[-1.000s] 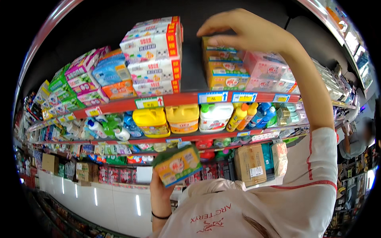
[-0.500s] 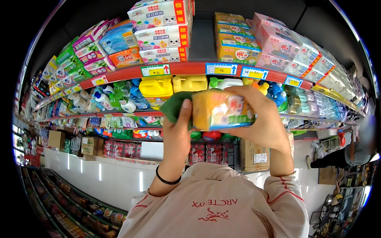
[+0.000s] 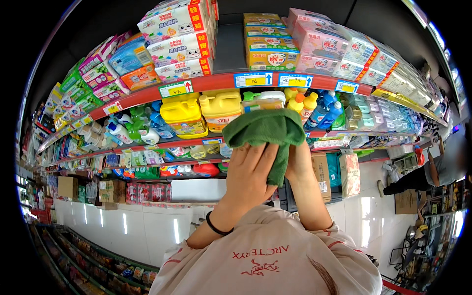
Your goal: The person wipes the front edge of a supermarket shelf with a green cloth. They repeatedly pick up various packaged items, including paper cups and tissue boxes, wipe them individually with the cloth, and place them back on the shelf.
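Observation:
In front of the shelf, my left hand (image 3: 251, 164) holds a green cloth (image 3: 268, 127), its fingers reaching up under the fold. One end of the cloth hangs down between my two hands. Just above the cloth shows the edge of a yellow-orange wrapped pack (image 3: 265, 104); the cloth covers the rest. My right hand (image 3: 297, 160) is raised beside the left, its fingers mostly hidden behind the cloth, gripping the pack from its right side.
On the upper shelf a stack of yellow packs (image 3: 272, 51) stands between white boxed packs (image 3: 178, 49) and pink packs (image 3: 319, 44). Yellow jugs (image 3: 182, 118) line the shelf below. Cartons (image 3: 322, 179) sit near the floor. Another person (image 3: 427, 172) stands at the far right.
My left hand has brought the green cloth across the pack, which was in plain sight before. The pack has turned, and my right hand has moved lower, nearer the left. The view has swung right.

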`<action>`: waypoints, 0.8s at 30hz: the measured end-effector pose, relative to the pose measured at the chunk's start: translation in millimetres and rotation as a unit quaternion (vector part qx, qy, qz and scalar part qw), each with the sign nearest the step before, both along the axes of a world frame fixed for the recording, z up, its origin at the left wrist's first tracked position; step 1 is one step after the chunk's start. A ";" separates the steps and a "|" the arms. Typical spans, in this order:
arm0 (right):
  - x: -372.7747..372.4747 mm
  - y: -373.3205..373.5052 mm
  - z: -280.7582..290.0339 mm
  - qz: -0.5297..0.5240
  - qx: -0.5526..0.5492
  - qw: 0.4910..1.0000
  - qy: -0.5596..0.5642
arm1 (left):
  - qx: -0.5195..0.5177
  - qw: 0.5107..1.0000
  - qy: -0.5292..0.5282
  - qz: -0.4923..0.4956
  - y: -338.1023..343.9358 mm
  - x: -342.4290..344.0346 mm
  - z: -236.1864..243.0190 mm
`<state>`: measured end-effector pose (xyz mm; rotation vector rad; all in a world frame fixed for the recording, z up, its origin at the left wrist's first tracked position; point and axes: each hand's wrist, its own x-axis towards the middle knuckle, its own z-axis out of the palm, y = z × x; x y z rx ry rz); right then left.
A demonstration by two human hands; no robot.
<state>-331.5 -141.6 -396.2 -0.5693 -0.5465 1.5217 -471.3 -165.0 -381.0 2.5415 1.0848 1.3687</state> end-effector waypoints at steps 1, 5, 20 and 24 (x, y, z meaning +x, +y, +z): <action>0.6 -2.7 -3.6 0.024 0.014 0.999 0.023 | -0.012 1.000 0.010 -0.011 -3.6 -0.8 -0.4; 3.7 -4.5 -28.3 0.112 0.040 0.989 0.087 | 0.024 0.999 0.015 0.019 -17.1 -0.1 18.1; -22.4 -8.2 21.0 -0.089 0.058 0.994 0.011 | -0.068 0.987 -0.079 -0.121 1.8 -14.0 22.8; -19.1 -5.5 14.9 -0.066 0.060 0.990 0.112 | -0.020 0.980 -0.129 -0.149 -22.9 -19.8 -20.7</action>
